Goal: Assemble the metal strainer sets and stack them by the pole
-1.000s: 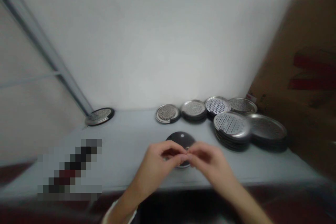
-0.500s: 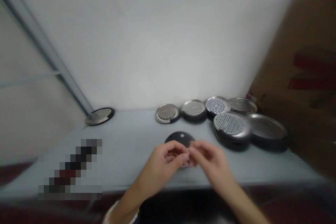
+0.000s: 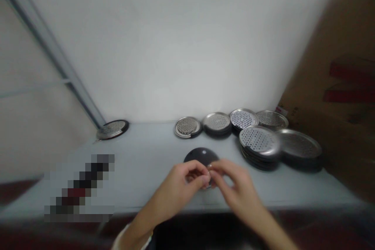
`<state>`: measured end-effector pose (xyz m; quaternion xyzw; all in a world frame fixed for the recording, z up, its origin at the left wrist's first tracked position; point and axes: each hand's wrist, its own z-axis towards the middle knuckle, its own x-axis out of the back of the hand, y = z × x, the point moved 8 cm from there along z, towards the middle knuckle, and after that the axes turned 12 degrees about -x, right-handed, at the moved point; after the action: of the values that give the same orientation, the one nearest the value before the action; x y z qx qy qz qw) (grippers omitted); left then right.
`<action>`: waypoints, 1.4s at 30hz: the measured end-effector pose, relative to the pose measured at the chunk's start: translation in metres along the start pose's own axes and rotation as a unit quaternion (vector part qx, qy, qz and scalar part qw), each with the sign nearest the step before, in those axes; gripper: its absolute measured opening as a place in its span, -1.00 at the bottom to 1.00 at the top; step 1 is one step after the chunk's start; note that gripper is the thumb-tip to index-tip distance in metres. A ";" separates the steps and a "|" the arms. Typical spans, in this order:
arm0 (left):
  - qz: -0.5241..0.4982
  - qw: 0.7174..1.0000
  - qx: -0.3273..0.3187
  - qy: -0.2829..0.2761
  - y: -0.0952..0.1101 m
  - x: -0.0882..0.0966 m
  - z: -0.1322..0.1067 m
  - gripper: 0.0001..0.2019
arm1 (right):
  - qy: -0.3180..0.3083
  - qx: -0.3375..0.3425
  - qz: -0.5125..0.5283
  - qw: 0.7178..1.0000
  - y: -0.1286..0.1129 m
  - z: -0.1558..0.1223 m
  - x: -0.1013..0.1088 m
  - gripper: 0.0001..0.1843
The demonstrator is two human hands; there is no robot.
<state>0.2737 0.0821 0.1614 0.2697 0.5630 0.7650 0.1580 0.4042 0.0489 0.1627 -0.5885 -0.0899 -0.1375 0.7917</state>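
Your left hand and right hand meet, partly hiding a black disc on the counter.
Both grips are pinched at the fingertips; anything between is too small to tell.

Disc is showing black. Beneath disc: table is showing pale blue-grey. Behind disc: wall is reading greyish white. Right of disc: grater is showing silver, dark-dotted, black-edged. Far right of disc: brown carton is bearing red bars.
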 end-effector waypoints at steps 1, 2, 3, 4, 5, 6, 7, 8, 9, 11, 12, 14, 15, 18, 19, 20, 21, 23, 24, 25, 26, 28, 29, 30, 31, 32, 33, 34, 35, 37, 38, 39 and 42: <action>-0.019 1.000 -0.002 0.005 -0.001 -0.001 0.001 -0.81 | 0.001 -0.020 0.024 1.000 0.003 0.001 0.000 -0.80; -0.034 0.999 -0.006 0.010 -0.002 -0.002 0.001 -0.80 | -0.001 -0.043 0.049 0.998 0.006 0.002 0.000 -0.77; -0.044 0.999 -0.010 0.016 -0.002 -0.002 0.002 -0.79 | -0.003 -0.065 0.073 0.995 0.009 0.003 -0.001 -0.73; -0.050 0.998 -0.013 0.020 -0.003 -0.002 0.003 -0.79 | -0.006 -0.084 0.092 0.992 0.011 0.004 -0.002 -0.70; -0.052 0.998 -0.015 0.023 -0.003 -0.002 0.003 -0.79 | -0.008 -0.098 0.106 0.990 0.013 0.004 -0.002 -0.66; -0.050 0.998 -0.016 0.027 -0.003 -0.002 0.003 -0.79 | -0.009 -0.107 0.113 0.988 0.014 0.005 -0.002 -0.63; -0.044 0.998 -0.016 0.031 -0.002 -0.001 0.003 -0.79 | -0.011 -0.111 0.114 0.987 0.015 0.005 -0.002 -0.62; -0.034 0.999 -0.016 0.033 -0.002 0.000 0.003 -0.79 | -0.013 -0.109 0.110 0.988 0.015 0.005 -0.002 -0.62; -0.022 0.999 -0.016 0.035 -0.001 0.001 0.002 -0.79 | -0.015 -0.102 0.100 0.990 0.015 0.005 -0.002 -0.64; 0.004 0.999 -0.015 0.036 0.000 0.002 0.001 -0.80 | -0.015 -0.067 0.061 0.996 0.011 0.004 -0.001 -0.71; 0.014 0.999 -0.013 0.035 0.000 0.002 0.001 -0.80 | -0.012 -0.040 0.033 0.999 0.008 0.004 0.000 -0.75; 0.015 0.999 -0.010 0.030 -0.002 0.002 0.001 -0.80 | -0.003 0.016 -0.020 1.000 0.001 0.002 0.002 -0.82; 0.007 1.000 -0.010 0.029 -0.004 0.001 0.002 -0.80 | 0.001 0.036 -0.037 0.999 -0.001 0.001 0.003 -0.84; -0.032 0.999 -0.014 0.032 -0.008 -0.001 0.004 -0.77 | 0.015 0.038 -0.039 0.998 -0.003 0.000 0.006 -0.85; -0.044 0.998 -0.015 0.035 -0.010 -0.001 0.004 -0.77 | 0.021 0.029 -0.029 0.999 -0.002 0.001 0.007 -0.84; -0.052 0.998 -0.019 0.037 -0.010 -0.001 0.005 -0.77 | 0.026 0.020 -0.019 0.999 -0.002 0.001 0.008 -0.84; -0.056 0.997 -0.023 0.037 -0.011 -0.001 0.006 -0.77 | 0.028 0.010 -0.006 1.000 -0.002 0.002 0.009 -0.84; -0.046 0.998 -0.036 0.037 -0.009 -0.001 0.006 -0.78 | 0.025 -0.011 0.021 0.999 0.000 0.003 0.009 -0.83; -0.031 0.998 -0.044 0.036 -0.008 0.000 0.006 -0.79 | 0.020 -0.023 0.034 0.999 0.001 0.004 0.009 -0.83; -0.012 0.998 -0.050 0.036 -0.007 0.000 0.006 -0.80 | 0.015 -0.035 0.044 0.998 0.001 0.004 0.008 -0.83; 0.005 0.998 -0.056 0.038 -0.005 0.001 0.006 -0.81 | 0.012 -0.044 0.051 0.998 0.002 0.005 0.008 -0.82; 0.031 0.996 -0.068 0.041 -0.003 0.002 0.005 -0.82 | 0.010 -0.055 0.062 0.997 0.002 0.005 0.009 -0.81; 0.035 0.996 -0.073 0.040 -0.002 0.002 0.005 -0.83 | 0.010 -0.058 0.066 0.996 0.002 0.006 0.009 -0.80; 0.033 0.996 -0.078 0.037 -0.001 0.001 0.005 -0.82 | 0.010 -0.062 0.070 0.996 0.003 0.006 0.010 -0.79; 0.029 0.996 -0.082 0.034 -0.001 0.000 0.005 -0.82 | 0.009 -0.066 0.074 0.995 0.003 0.006 0.010 -0.78; 0.025 0.996 -0.085 0.031 -0.001 -0.001 0.004 -0.81 | 0.008 -0.069 0.077 0.995 0.005 0.006 0.010 -0.77; 0.025 0.995 -0.089 0.029 0.000 -0.001 0.004 -0.80 | 0.008 -0.071 0.078 0.994 0.006 0.006 0.010 -0.76; 0.028 0.995 -0.093 0.030 0.000 -0.001 0.004 -0.80 | 0.008 -0.073 0.077 0.994 0.007 0.005 0.010 -0.75; 0.035 0.994 -0.097 0.032 0.001 -0.001 0.003 -0.80 | 0.009 -0.074 0.076 0.994 0.009 0.005 0.010 -0.74; 0.056 0.992 -0.107 0.037 0.003 -0.001 0.002 -0.80 | 0.017 -0.077 0.073 0.994 0.011 0.005 0.011 -0.71; 0.065 0.991 -0.109 0.039 0.004 -0.001 0.002 -0.80 | 0.022 -0.079 0.071 0.994 0.011 0.005 0.012 -0.69; 0.070 0.991 -0.110 0.040 0.004 -0.001 0.002 -0.80 | 0.026 -0.080 0.068 0.994 0.011 0.005 0.012 -0.67; 0.078 0.990 -0.112 0.045 0.004 0.000 0.003 -0.80 | 0.038 -0.078 0.062 0.994 0.010 0.004 0.012 -0.65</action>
<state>0.2760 0.0825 0.1661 0.2589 0.4580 0.8443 0.1021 0.4192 0.0542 0.1589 -0.6471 -0.0123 -0.1167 0.7534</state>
